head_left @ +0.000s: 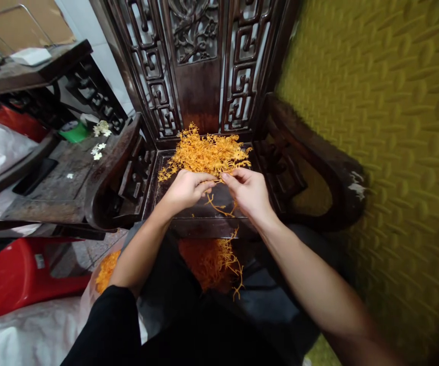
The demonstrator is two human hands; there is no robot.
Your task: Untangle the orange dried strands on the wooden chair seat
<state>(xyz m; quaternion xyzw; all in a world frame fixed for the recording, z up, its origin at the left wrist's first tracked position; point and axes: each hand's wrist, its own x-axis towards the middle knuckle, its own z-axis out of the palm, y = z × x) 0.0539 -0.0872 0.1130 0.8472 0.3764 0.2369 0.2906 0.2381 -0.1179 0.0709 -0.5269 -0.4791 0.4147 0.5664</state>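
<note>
A heap of orange plastic sprigs [204, 152], thin and branching, lies on the dark wooden chair seat [192, 209]. Just in front of the heap, my left hand [191, 189] and my right hand [247, 190] meet with fingertips nearly touching. Both pinch an orange sprig, mostly hidden by the fingers. Loose orange strands [219, 206] hang or lie below the hands, and I cannot tell which are part of the held piece. More orange sprigs [223, 259] are bunched below the seat's front edge, between my legs.
The carved chair back [200, 86] rises behind the heap, with a curved armrest [318, 132] at right. On the left are a side table [66, 178] with a green tape roll [75, 131], a red stool [17, 274], and a bag of orange pieces [107, 269].
</note>
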